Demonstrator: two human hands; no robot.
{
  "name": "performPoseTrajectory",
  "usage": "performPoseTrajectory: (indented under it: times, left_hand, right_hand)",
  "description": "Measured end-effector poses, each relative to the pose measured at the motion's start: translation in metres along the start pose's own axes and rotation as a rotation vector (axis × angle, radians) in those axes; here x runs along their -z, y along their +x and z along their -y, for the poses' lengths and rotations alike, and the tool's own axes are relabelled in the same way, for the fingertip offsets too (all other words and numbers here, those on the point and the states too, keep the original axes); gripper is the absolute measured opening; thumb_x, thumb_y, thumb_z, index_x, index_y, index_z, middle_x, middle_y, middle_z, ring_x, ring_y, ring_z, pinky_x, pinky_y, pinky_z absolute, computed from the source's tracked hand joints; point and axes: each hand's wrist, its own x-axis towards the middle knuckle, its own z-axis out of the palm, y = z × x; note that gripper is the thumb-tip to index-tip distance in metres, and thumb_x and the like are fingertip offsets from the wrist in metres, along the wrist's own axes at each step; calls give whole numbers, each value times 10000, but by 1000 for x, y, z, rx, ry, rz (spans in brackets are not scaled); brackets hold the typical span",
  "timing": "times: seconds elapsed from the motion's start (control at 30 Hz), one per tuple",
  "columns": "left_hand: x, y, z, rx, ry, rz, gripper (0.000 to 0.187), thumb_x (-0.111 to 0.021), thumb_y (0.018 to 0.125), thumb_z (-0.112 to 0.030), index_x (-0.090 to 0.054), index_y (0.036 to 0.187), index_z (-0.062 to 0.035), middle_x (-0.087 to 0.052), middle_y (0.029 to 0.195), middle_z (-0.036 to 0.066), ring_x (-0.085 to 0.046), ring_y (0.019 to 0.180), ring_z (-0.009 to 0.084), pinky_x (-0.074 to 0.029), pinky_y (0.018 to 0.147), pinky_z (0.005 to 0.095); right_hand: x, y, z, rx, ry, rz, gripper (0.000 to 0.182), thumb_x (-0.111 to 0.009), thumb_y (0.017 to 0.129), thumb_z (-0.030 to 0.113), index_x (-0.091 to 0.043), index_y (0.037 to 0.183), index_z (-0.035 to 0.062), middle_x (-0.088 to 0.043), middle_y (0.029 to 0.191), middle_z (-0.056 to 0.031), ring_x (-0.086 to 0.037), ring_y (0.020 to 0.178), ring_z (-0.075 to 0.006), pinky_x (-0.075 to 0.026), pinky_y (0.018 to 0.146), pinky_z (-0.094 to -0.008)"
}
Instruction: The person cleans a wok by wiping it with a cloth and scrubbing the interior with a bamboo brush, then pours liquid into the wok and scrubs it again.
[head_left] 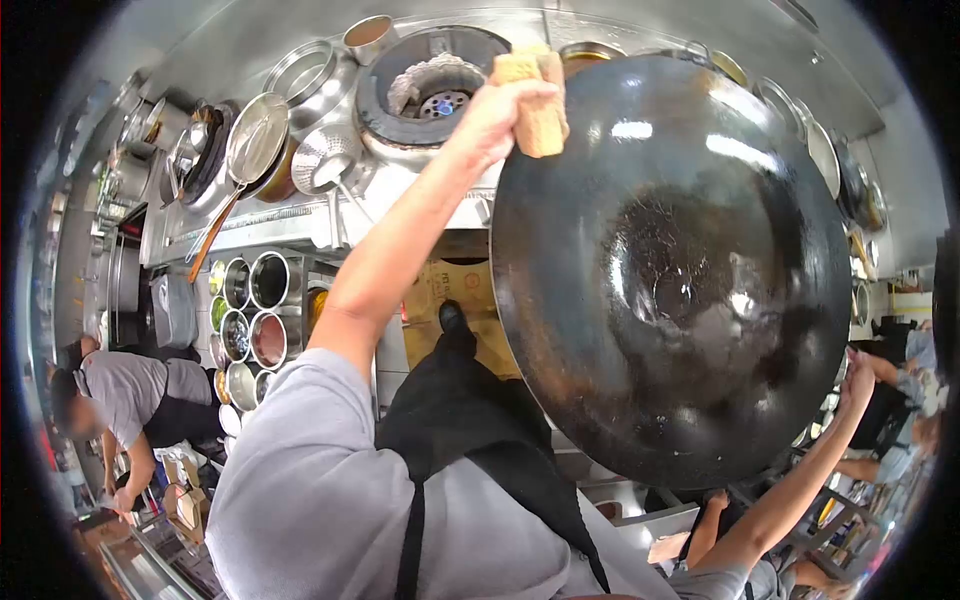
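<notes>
A very large black wok (620,300) is lifted in front of me on the right, its broad, dark, glossy face toward me. At its upper left rim my left hand (492,122) is closed round a thick, folded tan cloth (540,120), which presses against the wok's edge. My right hand (857,385) grips the opposite rim, low on the right; some of its fingers are hidden. Just left of the cloth is a round stove burner (435,88) with a pale lining, and no pan sits on it.
Strainers (258,140), a perforated ladle (325,160) and metal pots (300,70) crowd the counter on the left. Below them stand several round containers (268,280). A co-worker (150,395) bends at the far left; other people (915,370) are at the right. Flattened cardboard (440,290) lies underfoot.
</notes>
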Motion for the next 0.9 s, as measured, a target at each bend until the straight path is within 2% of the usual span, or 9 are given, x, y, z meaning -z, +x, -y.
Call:
performPoseTrajectory:
  times: [0.07, 0.27, 0.4, 0.47, 0.5, 0.53, 0.67, 0.73, 0.9]
  left_hand:
    - [40, -7, -53, -47, 98, -85, 330, -713, 819, -30, -589, 1125, -10, -673, 977, 98, -678, 888, 225, -558, 854, 363]
    - [170, -43, -175, -226, 200, -388, 456, -757, 796, -90, -567, 1209, -44, -646, 1112, 75, -635, 1053, 213, -513, 954, 380]
    - [243, -82, -232, -304, 180, -567, 465, -750, 793, -64, -561, 1218, -28, -654, 1084, 84, -637, 1041, 225, -505, 953, 397]
    - [277, -101, -250, -322, 191, -641, 492, -740, 801, -66, -539, 1249, -39, -634, 1117, 90, -626, 1059, 238, -505, 964, 399]
    - [291, -110, -255, -310, 198, -693, 513, -735, 806, -69, -522, 1272, -47, -620, 1136, 95, -618, 1074, 246, -503, 972, 401]
    - [296, -116, -256, -357, 215, -707, 534, -729, 809, -71, -503, 1293, -51, -606, 1152, 103, -609, 1089, 253, -501, 980, 406]
    - [342, -145, -249, -404, 243, -867, 539, -675, 856, -72, -471, 1354, -70, -567, 1228, 108, -582, 1142, 270, -495, 995, 444]
    - [360, -155, -232, -392, 216, -927, 549, -672, 857, -70, -461, 1365, -78, -570, 1213, 108, -584, 1136, 272, -497, 995, 443]
    - [313, -153, -202, -407, 153, -1037, 532, -707, 837, -132, -472, 1302, -25, -590, 1148, 118, -604, 1079, 261, -510, 961, 407]
  right_hand:
    - [-64, 28, 52, -12, 42, 67, 352, -441, 1011, 220, -617, 1176, -37, -685, 1011, -72, -620, 849, -158, -515, 796, -291]
    - [-366, 13, 209, 76, -108, 254, 231, -536, 974, 248, -684, 1000, 72, -364, 575, 112, -293, 443, -32, -200, 403, -230]
    - [-556, 23, 274, 266, -110, 363, 155, -579, 943, 222, -628, 890, 84, -685, 813, -17, -347, 442, -65, -237, 397, -249]
    - [-648, 56, 293, 290, 9, 484, 168, -620, 927, 200, -638, 863, 46, -665, 761, -36, -383, 451, -66, -227, 376, -260]
    - [-695, 38, 311, 301, -55, 476, 204, -568, 953, 191, -701, 945, 37, -421, 573, 62, -309, 432, -63, -230, 386, -268]
    - [-738, 48, 321, 399, -177, 508, 204, -630, 898, 174, -686, 819, -6, -571, 613, -36, -375, 418, -97, -259, 368, -282]
    - [-916, 123, 338, 487, -291, 633, 242, -562, 968, 184, -714, 914, 4, -453, 532, 24, -364, 396, -95, -275, 357, -292]
    - [-997, 148, 355, 708, -609, 750, 244, -587, 973, 203, -713, 957, -5, -611, 627, -43, -541, 485, -158, -399, 429, -345]
    - [-1106, 99, 401, 794, -527, 865, 268, -628, 946, 217, -619, 1108, 4, -578, 860, -102, -528, 726, -199, -389, 631, -360]
